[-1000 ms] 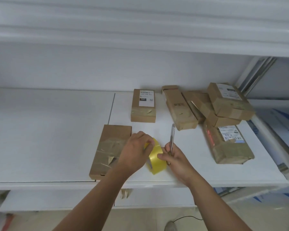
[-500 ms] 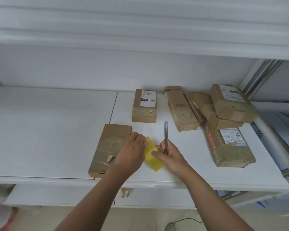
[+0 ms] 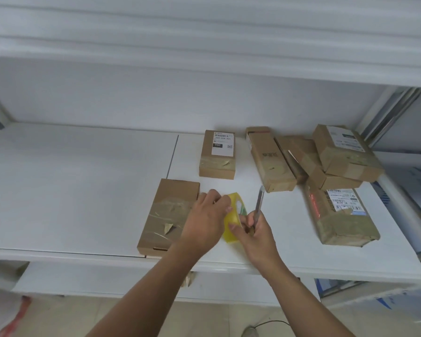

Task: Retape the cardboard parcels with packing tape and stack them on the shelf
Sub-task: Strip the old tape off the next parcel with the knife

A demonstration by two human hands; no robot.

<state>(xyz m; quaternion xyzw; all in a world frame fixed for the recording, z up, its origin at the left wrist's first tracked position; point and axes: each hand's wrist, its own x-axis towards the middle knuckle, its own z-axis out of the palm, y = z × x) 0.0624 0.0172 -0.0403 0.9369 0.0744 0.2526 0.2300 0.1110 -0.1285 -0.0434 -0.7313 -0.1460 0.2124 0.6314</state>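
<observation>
While gripped, tape roll (image 3: 232, 218) (near shelf edge (image 3: 229, 265))

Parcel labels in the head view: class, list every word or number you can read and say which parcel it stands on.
"060" in a black box: white label of the upright parcel at the back.
A number line under its barcode, beginning "060": the rest is too blurred to read.
Labels on the top stacked parcel and the wrapped parcel: too small to read.

A: What do the hands hold?
B: The left hand (image 3: 206, 216) grips the yellow tape roll (image 3: 233, 221); the right hand (image 3: 255, 231) holds a metal blade (image 3: 258, 203).
A: And nearby?
B: A flat parcel (image 3: 169, 215) lies on the white shelf (image 3: 83, 190).
</observation>
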